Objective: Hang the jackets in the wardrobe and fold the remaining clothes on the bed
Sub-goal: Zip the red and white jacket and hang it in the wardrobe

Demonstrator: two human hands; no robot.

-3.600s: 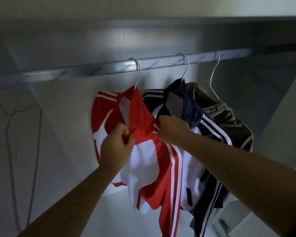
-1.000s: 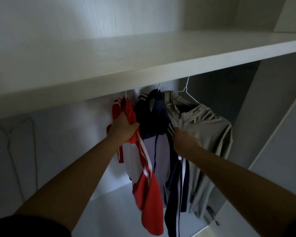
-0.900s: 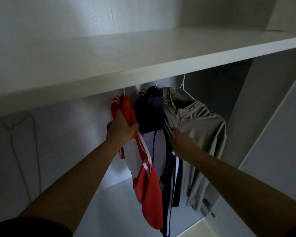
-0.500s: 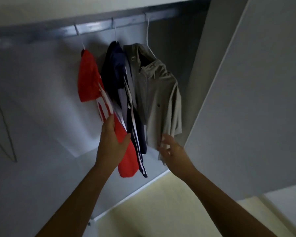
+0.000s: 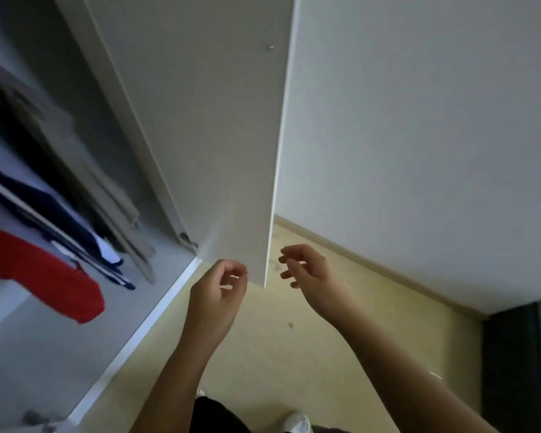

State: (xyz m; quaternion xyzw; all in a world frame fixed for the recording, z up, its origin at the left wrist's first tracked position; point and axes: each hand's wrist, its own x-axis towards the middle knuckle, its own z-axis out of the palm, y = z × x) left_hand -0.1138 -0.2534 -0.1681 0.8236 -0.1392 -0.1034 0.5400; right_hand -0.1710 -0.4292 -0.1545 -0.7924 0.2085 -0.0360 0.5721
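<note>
Three jackets hang inside the open wardrobe (image 5: 156,307) at the left: a red one (image 5: 44,276), a navy one with white stripes (image 5: 60,223) and a beige one (image 5: 85,170). Only their lower parts show. My left hand (image 5: 217,292) and my right hand (image 5: 306,273) hover over the floor in front of the wardrobe, fingers loosely curled, holding nothing. Both are clear of the jackets.
The open white wardrobe door (image 5: 219,135) stands edge-on just beyond my hands. A white wall (image 5: 419,135) runs on the right above a pale yellow floor (image 5: 294,354). A dark object (image 5: 519,354) stands at the far right.
Both hands have let go of the jackets and drawn back out of the wardrobe. My view has swung right and down towards the door and floor.
</note>
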